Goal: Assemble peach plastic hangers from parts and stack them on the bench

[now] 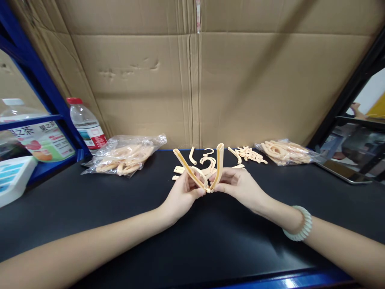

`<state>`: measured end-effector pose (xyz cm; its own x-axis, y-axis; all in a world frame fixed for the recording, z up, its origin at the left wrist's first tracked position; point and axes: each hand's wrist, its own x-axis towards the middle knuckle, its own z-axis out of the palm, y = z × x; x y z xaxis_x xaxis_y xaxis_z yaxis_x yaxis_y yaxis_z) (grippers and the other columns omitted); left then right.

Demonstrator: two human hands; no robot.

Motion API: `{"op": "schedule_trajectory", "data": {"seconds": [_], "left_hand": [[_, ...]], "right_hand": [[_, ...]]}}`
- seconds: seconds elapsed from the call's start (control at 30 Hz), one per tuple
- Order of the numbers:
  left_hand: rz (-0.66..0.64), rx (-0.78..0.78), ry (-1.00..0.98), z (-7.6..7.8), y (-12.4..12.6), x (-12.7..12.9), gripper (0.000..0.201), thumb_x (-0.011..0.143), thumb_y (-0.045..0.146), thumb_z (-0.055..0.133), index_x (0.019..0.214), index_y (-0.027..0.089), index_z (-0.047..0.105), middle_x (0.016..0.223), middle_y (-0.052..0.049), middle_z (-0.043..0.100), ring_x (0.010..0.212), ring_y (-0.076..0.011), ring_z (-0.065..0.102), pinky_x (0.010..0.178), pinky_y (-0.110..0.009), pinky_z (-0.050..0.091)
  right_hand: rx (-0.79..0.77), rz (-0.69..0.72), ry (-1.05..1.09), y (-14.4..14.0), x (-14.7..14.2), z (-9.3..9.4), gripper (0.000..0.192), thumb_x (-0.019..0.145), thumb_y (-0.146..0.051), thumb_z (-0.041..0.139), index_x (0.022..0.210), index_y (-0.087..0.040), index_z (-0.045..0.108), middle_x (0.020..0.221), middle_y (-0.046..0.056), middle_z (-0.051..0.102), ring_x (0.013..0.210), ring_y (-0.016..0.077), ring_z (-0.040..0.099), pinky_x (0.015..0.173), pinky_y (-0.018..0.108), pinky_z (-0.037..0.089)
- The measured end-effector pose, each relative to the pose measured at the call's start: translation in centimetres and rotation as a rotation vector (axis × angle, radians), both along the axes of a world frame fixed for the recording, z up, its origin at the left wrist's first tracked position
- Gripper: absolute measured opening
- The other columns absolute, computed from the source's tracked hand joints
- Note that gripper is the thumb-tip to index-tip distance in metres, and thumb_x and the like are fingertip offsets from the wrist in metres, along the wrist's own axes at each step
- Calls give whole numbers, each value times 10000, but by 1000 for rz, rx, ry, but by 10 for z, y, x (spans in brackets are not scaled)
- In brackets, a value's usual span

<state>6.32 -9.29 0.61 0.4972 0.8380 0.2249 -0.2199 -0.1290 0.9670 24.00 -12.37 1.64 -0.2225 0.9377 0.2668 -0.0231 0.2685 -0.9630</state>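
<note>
My left hand (pixel 179 198) is closed on a beige plastic hanger arm (pixel 187 168), a curved, channelled strip that rises up and to the left. Between the fingers and thumb of my right hand (pixel 239 186) is a second beige hanger arm (pixel 219 163), standing nearly upright. The lower ends of both arms meet in a V between my fingertips; I cannot tell whether they are joined. Another curved beige strip shows behind them, partly hidden by my fingers. Farther back lie loose beige hooks (pixel 208 152) and more arm pieces (pixel 193 155) on the black table (pixel 144 245).
Clear bags of beige parts lie at left (pixel 124 156) and right (pixel 278 151). Small beige connecting pieces (pixel 249 154) form a pile at the back. A red-capped bottle (pixel 86 124) stands back left, near a blue rack (pixel 36 60). Cardboard (pixel 135 80) walls off the rear.
</note>
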Motion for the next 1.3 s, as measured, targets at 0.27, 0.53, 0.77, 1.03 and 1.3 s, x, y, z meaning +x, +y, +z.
{"op": "schedule_trajectory", "data": {"seconds": [0.27, 0.53, 0.77, 1.03, 1.3], "left_hand": [[17, 18, 42, 3, -4, 1, 301, 623, 46, 652, 779, 200, 446, 737, 40, 552, 736, -136, 579, 730, -295, 482], [57, 30, 81, 1, -4, 0, 299, 596, 37, 639, 795, 189, 474, 755, 28, 577, 745, -153, 600, 736, -316, 486], [103, -8, 43, 4, -5, 0, 342, 562, 33, 672, 757, 194, 441, 706, 44, 587, 694, -139, 604, 645, -268, 470], [161, -41, 5, 6, -5, 1, 327, 595, 114, 741, 783, 184, 484, 748, 18, 655, 695, -151, 636, 641, -280, 503], [339, -91, -73, 8, 1, -5, 353, 620, 183, 783, 836, 166, 505, 744, 14, 641, 641, -106, 589, 619, -237, 485]], "right_hand": [[16, -1, -46, 2, 0, -4, 184, 663, -135, 713, 822, -226, 734, 831, 7, 732, 803, 197, 689, 838, 382, 548], [24, -38, -58, -2, -4, -5, 163, 648, -87, 698, 750, -214, 700, 761, -16, 706, 734, 161, 670, 746, 314, 551], [29, -93, -67, -5, -8, -6, 109, 659, -208, 752, 725, -203, 665, 796, 13, 713, 777, 188, 675, 760, 345, 550], [61, -156, -33, 0, -10, -9, 207, 670, -309, 773, 728, -197, 609, 862, 44, 709, 849, 213, 682, 816, 388, 550], [135, -102, -171, 19, 47, 24, 247, 649, -320, 797, 768, -196, 619, 748, 0, 650, 678, 152, 633, 639, 305, 524]]}}
